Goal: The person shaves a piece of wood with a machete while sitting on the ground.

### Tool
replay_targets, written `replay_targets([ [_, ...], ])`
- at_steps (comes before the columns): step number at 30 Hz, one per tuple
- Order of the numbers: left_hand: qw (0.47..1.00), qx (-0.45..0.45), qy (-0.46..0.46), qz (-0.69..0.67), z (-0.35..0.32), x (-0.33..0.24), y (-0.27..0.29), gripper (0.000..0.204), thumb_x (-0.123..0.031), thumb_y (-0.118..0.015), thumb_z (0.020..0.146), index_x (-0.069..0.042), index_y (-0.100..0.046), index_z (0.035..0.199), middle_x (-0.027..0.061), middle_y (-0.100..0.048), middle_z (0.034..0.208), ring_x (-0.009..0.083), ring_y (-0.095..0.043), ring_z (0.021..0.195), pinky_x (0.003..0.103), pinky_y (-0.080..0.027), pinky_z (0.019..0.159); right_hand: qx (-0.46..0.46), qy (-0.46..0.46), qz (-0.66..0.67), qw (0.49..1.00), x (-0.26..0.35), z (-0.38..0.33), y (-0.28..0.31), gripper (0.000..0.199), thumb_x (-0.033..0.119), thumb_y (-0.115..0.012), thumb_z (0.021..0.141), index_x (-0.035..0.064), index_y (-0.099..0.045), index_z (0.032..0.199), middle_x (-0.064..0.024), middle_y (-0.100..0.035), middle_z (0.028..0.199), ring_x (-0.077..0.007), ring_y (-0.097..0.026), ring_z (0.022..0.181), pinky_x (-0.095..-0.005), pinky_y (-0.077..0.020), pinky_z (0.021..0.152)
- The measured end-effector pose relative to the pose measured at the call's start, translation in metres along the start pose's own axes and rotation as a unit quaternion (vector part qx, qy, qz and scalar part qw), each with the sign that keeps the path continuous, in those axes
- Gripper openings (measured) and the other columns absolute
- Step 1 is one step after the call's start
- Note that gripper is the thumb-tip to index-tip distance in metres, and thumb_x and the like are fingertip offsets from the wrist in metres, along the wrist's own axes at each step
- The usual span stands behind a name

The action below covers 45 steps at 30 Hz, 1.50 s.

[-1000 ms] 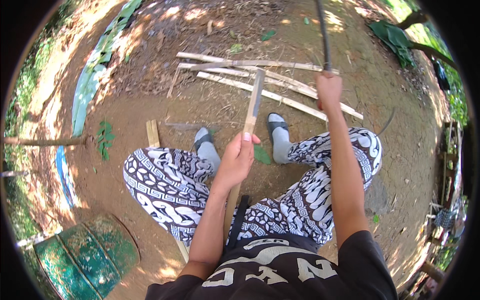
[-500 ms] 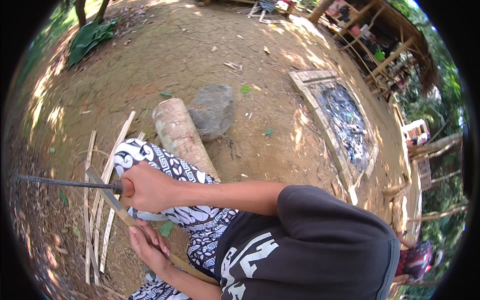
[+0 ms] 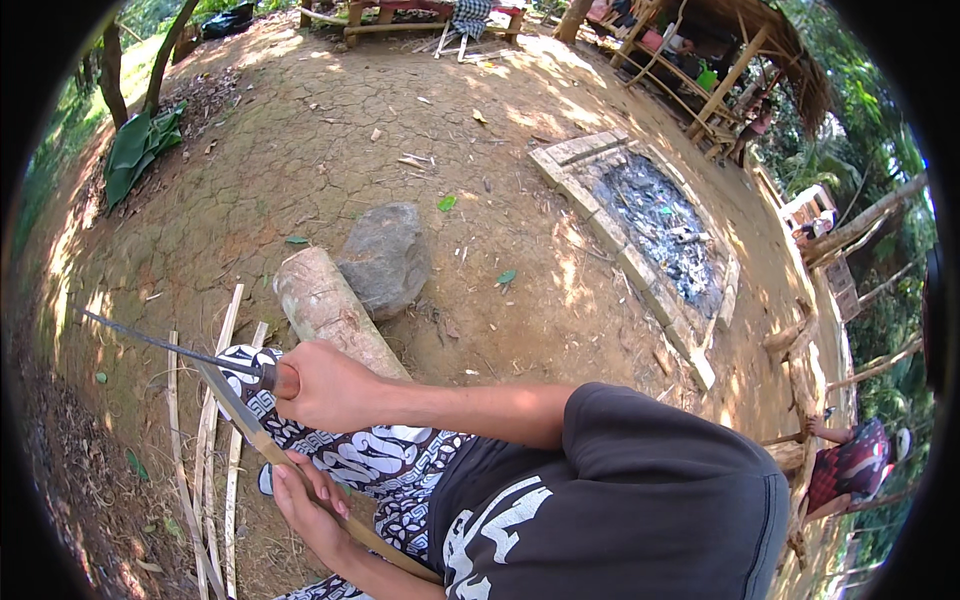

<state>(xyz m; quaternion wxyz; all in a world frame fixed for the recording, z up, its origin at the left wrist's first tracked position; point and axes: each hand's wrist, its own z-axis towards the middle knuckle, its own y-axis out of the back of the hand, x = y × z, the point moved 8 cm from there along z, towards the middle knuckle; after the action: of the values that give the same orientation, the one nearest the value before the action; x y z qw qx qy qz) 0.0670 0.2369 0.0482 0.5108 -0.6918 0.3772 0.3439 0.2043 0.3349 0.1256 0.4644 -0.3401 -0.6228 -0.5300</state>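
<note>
My right hand [image 3: 335, 385] is closed around the wooden handle of a long, dark-bladed knife [image 3: 165, 343]. The narrow blade points off to the left. Just below it, my left hand [image 3: 315, 510] grips a flat strip of what looks like bamboo [image 3: 235, 408], its fingers curled about the middle part. The strip slants from the knife down toward my body, and its upper end lies beside the blade near the handle. Whether blade and strip touch, I cannot tell. Patterned black-and-white cloth [image 3: 375, 452] covers my legs beneath both hands.
Several thin pale strips [image 3: 207, 450] lie on the ground at the left. Ahead are a cut log [image 3: 318, 295] and a grey rock [image 3: 388, 258]. A bordered ash pit [image 3: 650, 270] is farther right. Another person [image 3: 850, 462] is at the right edge; a thatched shelter [image 3: 745, 75] stands behind.
The whole view has shifted, so the ground things sit lower or farther left. The knife blade now slopes more, its tip higher relative to the handle. Both hands keep their hold.
</note>
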Motion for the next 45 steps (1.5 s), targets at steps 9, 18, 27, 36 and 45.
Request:
replay_targets([
  [9, 1.000, 0.017, 0.010, 0.002, 0.002, 0.004, -0.008, 0.035, -0.037, -0.041, 0.108, -0.005, -0.053, 0.105, -0.0026, -0.036, 0.058, 0.0053, -0.032, 0.036, 0.020, -0.026, 0.030, -0.025, 0.043, -0.054, 0.997, 0.002, -0.003, 0.009, 0.017, 0.007, -0.065, 0.071, -0.0018, -0.052, 0.063, -0.0199, -0.056, 0.057, -0.0369, -0.060, 0.058, -0.0443, -0.0462, 0.056],
  [18, 0.995, 0.084, 0.047, 0.012, 0.003, 0.014, -0.034, 0.034, -0.036, -0.039, 0.108, -0.004, -0.050, 0.104, 0.0002, -0.038, 0.060, 0.0078, -0.038, 0.038, 0.021, -0.033, 0.032, -0.097, 0.108, -0.104, 0.984, -0.016, -0.024, 0.026, 0.022, 0.011, -0.071, 0.071, 0.0010, -0.052, 0.064, -0.0178, -0.056, 0.056, -0.0390, -0.059, 0.056, -0.0455, -0.0459, 0.055],
  [27, 0.991, 0.111, 0.059, 0.048, 0.003, 0.021, -0.047, 0.034, -0.035, -0.036, 0.109, -0.004, -0.048, 0.103, 0.0002, -0.040, 0.061, 0.0077, -0.039, 0.039, 0.021, -0.035, 0.032, -0.116, 0.106, -0.071, 0.985, -0.033, -0.033, 0.034, 0.027, 0.014, -0.074, 0.074, -0.0001, -0.053, 0.065, -0.0183, -0.055, 0.057, -0.0394, -0.059, 0.056, -0.0432, -0.0454, 0.053],
  [36, 0.994, 0.086, 0.048, 0.045, 0.006, 0.021, -0.038, 0.033, -0.036, -0.039, 0.108, -0.004, -0.049, 0.103, -0.0011, -0.038, 0.060, 0.0067, -0.038, 0.038, 0.021, -0.033, 0.032, -0.092, 0.105, -0.037, 0.990, -0.028, -0.026, 0.025, 0.029, 0.014, -0.074, 0.077, -0.0006, -0.053, 0.065, -0.0164, -0.052, 0.052, -0.0346, -0.056, 0.049, -0.0402, -0.0435, 0.050],
  [45, 0.997, 0.058, 0.050, 0.023, 0.007, 0.018, -0.023, 0.035, -0.036, -0.039, 0.108, -0.004, -0.049, 0.103, -0.0004, -0.039, 0.060, 0.0074, -0.038, 0.038, 0.021, -0.034, 0.032, -0.061, 0.093, -0.044, 0.993, -0.029, -0.021, 0.016, 0.031, 0.015, -0.076, 0.076, -0.0008, -0.052, 0.063, -0.0156, -0.052, 0.052, -0.0343, -0.056, 0.049, -0.0400, -0.0435, 0.050],
])
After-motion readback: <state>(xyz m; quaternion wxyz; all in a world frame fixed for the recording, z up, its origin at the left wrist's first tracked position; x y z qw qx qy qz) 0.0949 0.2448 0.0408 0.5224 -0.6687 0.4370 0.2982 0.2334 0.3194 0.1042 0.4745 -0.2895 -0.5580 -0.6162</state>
